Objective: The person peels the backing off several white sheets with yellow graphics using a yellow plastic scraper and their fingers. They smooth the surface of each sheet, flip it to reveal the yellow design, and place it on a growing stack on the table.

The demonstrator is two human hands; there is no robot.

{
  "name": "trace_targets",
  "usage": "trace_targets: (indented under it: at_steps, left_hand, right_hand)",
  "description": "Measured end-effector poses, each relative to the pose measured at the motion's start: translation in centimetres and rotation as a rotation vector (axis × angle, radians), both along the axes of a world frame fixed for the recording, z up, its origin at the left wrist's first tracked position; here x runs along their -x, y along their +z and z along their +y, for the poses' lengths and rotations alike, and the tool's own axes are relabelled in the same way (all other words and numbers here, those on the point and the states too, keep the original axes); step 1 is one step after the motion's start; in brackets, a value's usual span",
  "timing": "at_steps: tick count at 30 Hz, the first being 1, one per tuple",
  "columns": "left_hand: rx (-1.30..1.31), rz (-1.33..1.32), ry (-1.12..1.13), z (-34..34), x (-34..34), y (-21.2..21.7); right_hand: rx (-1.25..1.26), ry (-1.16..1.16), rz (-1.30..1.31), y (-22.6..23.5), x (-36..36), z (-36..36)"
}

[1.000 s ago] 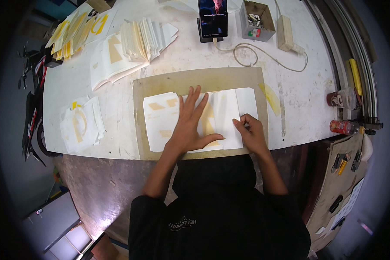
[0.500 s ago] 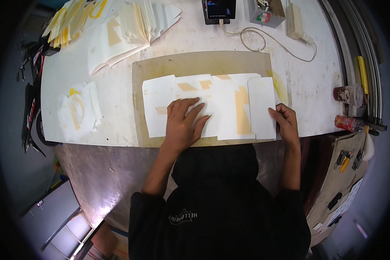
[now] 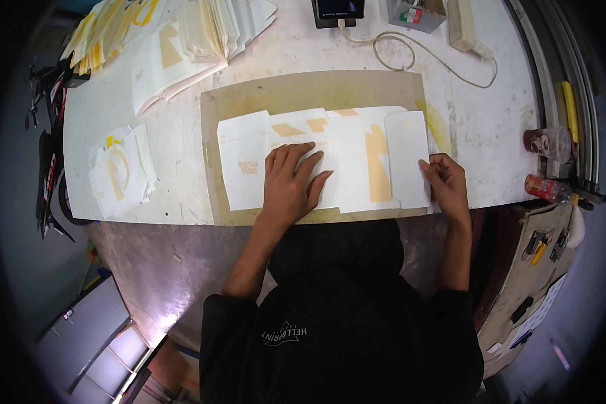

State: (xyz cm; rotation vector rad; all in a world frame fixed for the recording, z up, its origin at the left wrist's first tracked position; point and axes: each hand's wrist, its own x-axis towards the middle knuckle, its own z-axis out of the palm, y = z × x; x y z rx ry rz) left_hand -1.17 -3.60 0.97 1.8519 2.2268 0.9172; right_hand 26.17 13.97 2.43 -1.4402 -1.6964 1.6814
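While the white sheets lie in an overlapping row, each hand has its own job.
Landmark: the tan cutting mat (image 3: 249,101), flat on the white workbench (image 3: 505,141).
Sheets: white transfer sheets (image 3: 357,168) with orange shapes, spread along the mat's near half.
Left hand (image 3: 291,182): flat, fingers spread wide, pressing the middle sheets down, likely to stop them sliding.
Right hand (image 3: 444,183): at the mat's right end, fingers pinching the edge of the last sheet, as if to lift or align it.
Spare stacks: fanned sheet pile (image 3: 209,34) beyond the mat's far-left corner; smaller pile (image 3: 121,172) left of the mat.
Phone (image 3: 338,10): beyond the mat's far edge.
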Motion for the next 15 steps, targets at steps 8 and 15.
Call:
trace_targets:
  at_steps: [8, 15]
  left_hand:
    - [0.015, 0.006, -0.006, 0.0, 0.0, -0.2]
    - [0.013, 0.0, -0.003, 0.1, -0.1, -0.4]
  right_hand:
    - [0.08, -0.093, 0.025, 0.2, 0.2, -0.6]
    - [-0.005, -0.109, 0.063, -1.0, -1.0, -1.7]
